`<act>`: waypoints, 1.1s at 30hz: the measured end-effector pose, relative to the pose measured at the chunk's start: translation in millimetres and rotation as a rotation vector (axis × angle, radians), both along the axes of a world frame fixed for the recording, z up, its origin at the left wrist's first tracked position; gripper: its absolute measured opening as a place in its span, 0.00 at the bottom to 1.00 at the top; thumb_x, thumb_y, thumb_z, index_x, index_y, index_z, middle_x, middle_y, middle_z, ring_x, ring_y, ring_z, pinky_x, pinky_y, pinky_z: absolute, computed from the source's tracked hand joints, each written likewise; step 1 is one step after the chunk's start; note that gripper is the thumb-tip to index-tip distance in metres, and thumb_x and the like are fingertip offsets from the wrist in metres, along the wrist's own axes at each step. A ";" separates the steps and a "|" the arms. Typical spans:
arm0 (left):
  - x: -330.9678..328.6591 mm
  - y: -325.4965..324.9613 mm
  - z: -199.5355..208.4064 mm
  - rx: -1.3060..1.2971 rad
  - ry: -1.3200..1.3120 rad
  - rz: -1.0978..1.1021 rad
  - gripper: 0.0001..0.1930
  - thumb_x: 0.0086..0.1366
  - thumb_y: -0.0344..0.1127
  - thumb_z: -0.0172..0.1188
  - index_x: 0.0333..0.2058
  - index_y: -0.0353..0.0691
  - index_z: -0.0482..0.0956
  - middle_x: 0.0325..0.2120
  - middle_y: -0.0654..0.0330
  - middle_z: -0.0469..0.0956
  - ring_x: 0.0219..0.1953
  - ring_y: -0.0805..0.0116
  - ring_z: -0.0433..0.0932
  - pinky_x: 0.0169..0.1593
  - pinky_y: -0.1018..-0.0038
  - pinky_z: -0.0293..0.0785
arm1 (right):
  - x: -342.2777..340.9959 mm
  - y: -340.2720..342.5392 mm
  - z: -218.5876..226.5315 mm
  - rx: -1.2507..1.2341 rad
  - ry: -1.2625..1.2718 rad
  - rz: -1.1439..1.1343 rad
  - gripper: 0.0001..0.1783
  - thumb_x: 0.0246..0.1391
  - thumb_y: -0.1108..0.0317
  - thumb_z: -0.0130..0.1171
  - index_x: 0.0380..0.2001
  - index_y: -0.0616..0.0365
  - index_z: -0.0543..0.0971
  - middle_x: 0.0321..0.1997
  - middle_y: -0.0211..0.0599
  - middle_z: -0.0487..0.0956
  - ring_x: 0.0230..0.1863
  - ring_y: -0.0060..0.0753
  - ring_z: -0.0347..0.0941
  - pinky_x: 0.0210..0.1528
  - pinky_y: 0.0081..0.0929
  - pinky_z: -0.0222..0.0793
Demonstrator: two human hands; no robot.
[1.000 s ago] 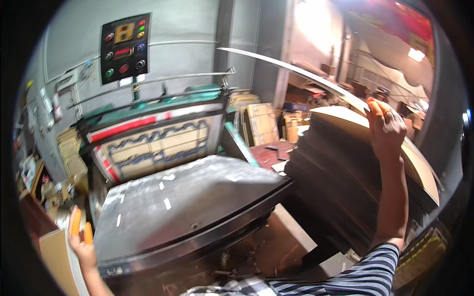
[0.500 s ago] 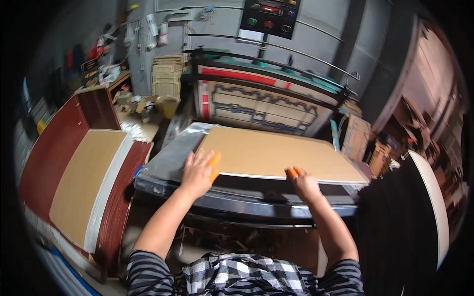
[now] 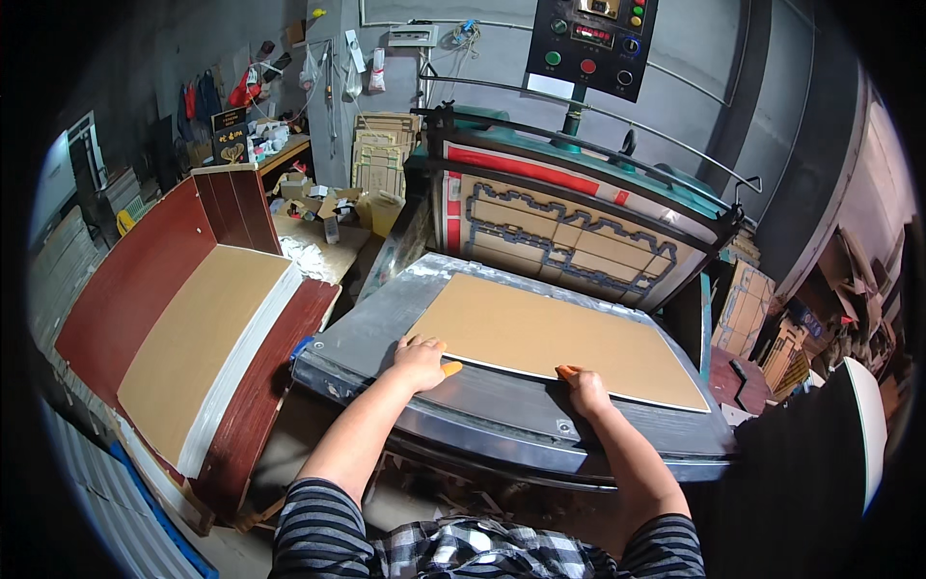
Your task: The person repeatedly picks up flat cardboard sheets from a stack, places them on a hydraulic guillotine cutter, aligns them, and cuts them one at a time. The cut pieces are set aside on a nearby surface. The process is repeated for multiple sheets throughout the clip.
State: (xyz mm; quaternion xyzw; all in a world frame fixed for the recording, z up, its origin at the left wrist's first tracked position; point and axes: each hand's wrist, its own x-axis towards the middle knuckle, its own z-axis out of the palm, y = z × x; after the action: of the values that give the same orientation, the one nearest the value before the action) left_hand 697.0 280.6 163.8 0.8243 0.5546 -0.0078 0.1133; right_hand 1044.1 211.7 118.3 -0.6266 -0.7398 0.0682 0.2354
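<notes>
A brown cardboard sheet (image 3: 559, 333) with a white near edge lies flat on the grey metal bed (image 3: 362, 328) of a press. My left hand (image 3: 420, 364) rests at the sheet's near left corner, its fingers stretched out and the thumb apart. Farther right, my right hand (image 3: 586, 391) has its fingers curled together at the sheet's near edge, pinching it. Orange finger covers show on fingertips of both hands. Behind the bed stands the raised press plate, carrying a cutting die board (image 3: 569, 236) with dark zigzag strips.
At left, a stack of brown sheets (image 3: 198, 338) with white edges sits between dark red boards (image 3: 140, 280). A control panel (image 3: 593, 48) with coloured buttons hangs over the press. Die boards (image 3: 743, 309) lean at right, near a dark covered pile (image 3: 796, 463). Boxes clutter the back left.
The view has tilted and shifted, so the press sits lower and farther right. The sheet now lies nearer the bed's front right, and both hands remain at its near edge.
</notes>
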 end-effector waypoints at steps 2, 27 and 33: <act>-6.6 1.8 -7.4 0.036 0.011 0.039 0.35 0.65 0.63 0.46 0.60 0.40 0.66 0.62 0.56 0.64 0.67 0.56 0.56 0.67 0.52 0.47 | -14.5 6.6 8.6 0.018 -0.003 0.051 0.13 0.52 0.75 0.50 0.40 0.53 0.79 0.42 0.47 0.79 0.44 0.52 0.76 0.43 0.36 0.71; 124.2 -21.4 -5.3 -0.127 0.063 -0.299 0.42 0.62 0.71 0.41 0.67 0.49 0.55 0.69 0.61 0.48 0.70 0.47 0.42 0.70 0.55 0.38 | 82.5 7.1 66.8 -0.108 0.079 0.001 0.27 0.49 0.60 0.67 0.52 0.59 0.76 0.55 0.48 0.75 0.56 0.46 0.72 0.57 0.32 0.67; 136.6 -16.7 -11.4 -0.185 0.139 -0.303 0.43 0.61 0.72 0.39 0.67 0.50 0.55 0.69 0.55 0.48 0.70 0.43 0.42 0.69 0.49 0.33 | 82.5 73.2 223.5 0.540 -0.034 -0.150 0.27 0.45 0.73 0.60 0.52 0.57 0.73 0.61 0.44 0.70 0.55 0.49 0.71 0.55 0.38 0.69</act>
State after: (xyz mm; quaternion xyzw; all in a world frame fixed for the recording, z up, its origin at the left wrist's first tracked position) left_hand 833.6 263.9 152.4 0.8819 0.4276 -0.1327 0.1477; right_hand 1126.6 285.0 341.7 -0.5954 -0.6865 -0.1593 0.3857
